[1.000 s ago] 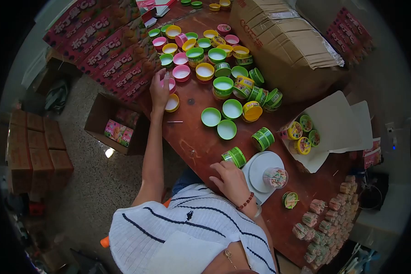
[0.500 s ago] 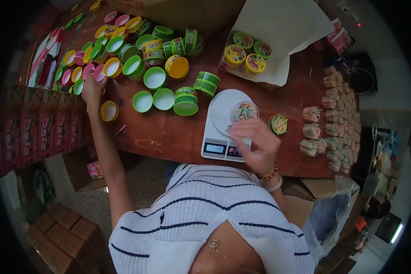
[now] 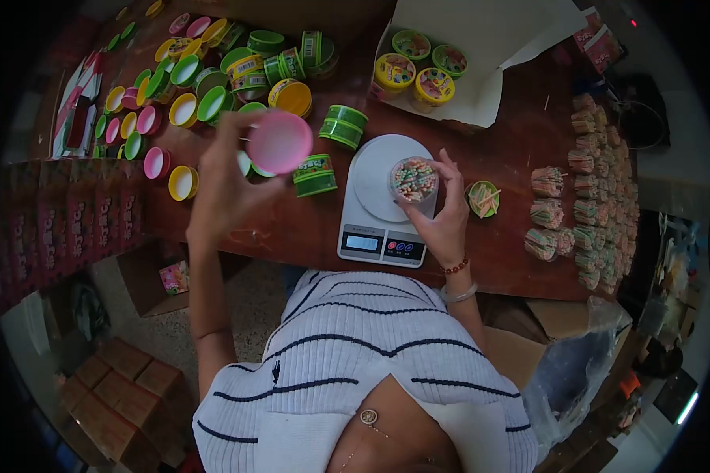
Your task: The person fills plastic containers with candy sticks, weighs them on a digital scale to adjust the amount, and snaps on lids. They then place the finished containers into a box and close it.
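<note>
Between the thumb and fingers of my left hand point(image 3: 233, 177) is a pink lid point(image 3: 279, 142), held above the table left of the scale. My right hand point(image 3: 442, 201) has its thumb and fingers around a clear round cup point(image 3: 413, 180) filled with small coloured sticks. That cup is over the plate of the white kitchen scale point(image 3: 360, 169). The scale's display is lit, but its digits are too small to read. Right of my right hand sits a small green lid point(image 3: 483, 199) with a few pale sticks in it.
Many green, yellow and pink lids and tubs point(image 3: 213, 102) cover the back left. An open white box point(image 3: 481, 98) holds several tubs at the back. Bundles of sticks point(image 3: 588, 209) stand in rows at the right. Pink packets point(image 3: 79, 221) line the left edge.
My left hand has come from the pile of lids towards the scale with a pink lid in it. My right hand has closed around the cup of sticks.
</note>
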Demonstrator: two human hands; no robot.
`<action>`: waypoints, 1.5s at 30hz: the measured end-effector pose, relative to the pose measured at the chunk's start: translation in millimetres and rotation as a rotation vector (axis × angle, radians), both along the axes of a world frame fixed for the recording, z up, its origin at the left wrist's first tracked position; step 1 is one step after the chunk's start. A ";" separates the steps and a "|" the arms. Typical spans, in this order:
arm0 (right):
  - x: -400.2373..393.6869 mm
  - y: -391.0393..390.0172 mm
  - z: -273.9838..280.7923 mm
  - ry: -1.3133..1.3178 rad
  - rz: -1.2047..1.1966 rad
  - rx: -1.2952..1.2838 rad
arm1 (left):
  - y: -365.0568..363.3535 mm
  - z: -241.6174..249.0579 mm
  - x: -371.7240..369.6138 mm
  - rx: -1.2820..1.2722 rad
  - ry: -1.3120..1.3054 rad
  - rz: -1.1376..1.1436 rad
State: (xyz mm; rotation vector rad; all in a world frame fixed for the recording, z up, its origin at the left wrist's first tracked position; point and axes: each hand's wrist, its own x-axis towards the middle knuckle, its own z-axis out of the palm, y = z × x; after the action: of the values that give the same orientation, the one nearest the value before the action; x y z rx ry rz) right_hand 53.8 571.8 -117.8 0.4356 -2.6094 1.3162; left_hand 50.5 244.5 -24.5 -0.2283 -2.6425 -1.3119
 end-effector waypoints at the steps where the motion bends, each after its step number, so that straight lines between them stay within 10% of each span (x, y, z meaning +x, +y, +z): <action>1: 0.1 -1.8 3.2 -0.013 -0.014 -0.026 | 18.6 3.8 0.3 -0.068 -0.119 -0.107; 7: 3.0 -4.0 39.6 -0.115 0.130 -0.541 | 84.6 -11.2 -23.8 0.121 -0.084 -0.570; 16: -3.0 13.7 50.5 0.190 0.136 -0.221 | 131.2 -12.2 -35.0 0.169 -0.069 -0.431; 19: -2.5 10.8 26.0 -0.922 0.099 -1.139 | 144.0 -20.3 -33.8 -0.056 0.355 -0.555; 23: -3.2 -3.5 44.0 -0.171 0.141 -0.711 | 145.6 -26.9 -45.3 0.241 0.171 -0.426; 25: -0.3 9.9 56.3 -0.179 0.144 -0.580 | 154.3 -29.5 -46.4 0.341 0.139 -0.376; 26: -7.6 30.5 59.6 -0.883 0.204 -0.855 | 157.8 -32.7 -46.5 0.450 0.097 -0.320; 27: -9.7 28.9 55.1 -0.879 0.193 -0.860 | 154.5 -35.7 -50.7 0.317 0.159 -0.465; 29: -12.2 13.4 43.2 -0.494 0.073 -1.086 | 161.6 -33.4 -47.1 0.306 0.135 -0.420; 31: -2.7 -8.7 55.2 0.051 -0.166 -0.496 | 166.7 -28.3 -50.4 0.298 0.138 -0.350; 33: -5.0 23.6 36.8 -0.120 -0.129 -0.356 | 168.5 -22.0 -48.8 0.163 0.156 -0.394; 35: -18.3 48.6 13.7 -0.960 0.315 -1.166 | 171.8 -19.1 -49.8 0.084 0.169 -0.429; 38: -24.3 -12.9 33.5 0.556 -0.337 -0.538 | 183.8 -36.0 -55.1 0.429 0.067 -0.298; 41: -20.3 35.3 26.3 -1.015 -0.057 -1.220 | 183.7 -14.6 -47.9 0.027 0.247 -0.410; 43: -19.8 34.3 33.3 -0.793 0.141 -1.303 | 183.6 -11.0 -53.8 -0.031 0.248 -0.513; 45: -3.3 0.6 41.5 -0.124 -0.150 -0.880 | 189.0 -20.5 -62.0 0.194 0.218 -0.417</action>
State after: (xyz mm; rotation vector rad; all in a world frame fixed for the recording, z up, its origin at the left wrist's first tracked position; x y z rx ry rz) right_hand 50.5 572.4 -76.4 0.0065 -1.8032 2.2579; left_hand -11.5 433.4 -45.0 -0.8765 -2.3422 -1.5463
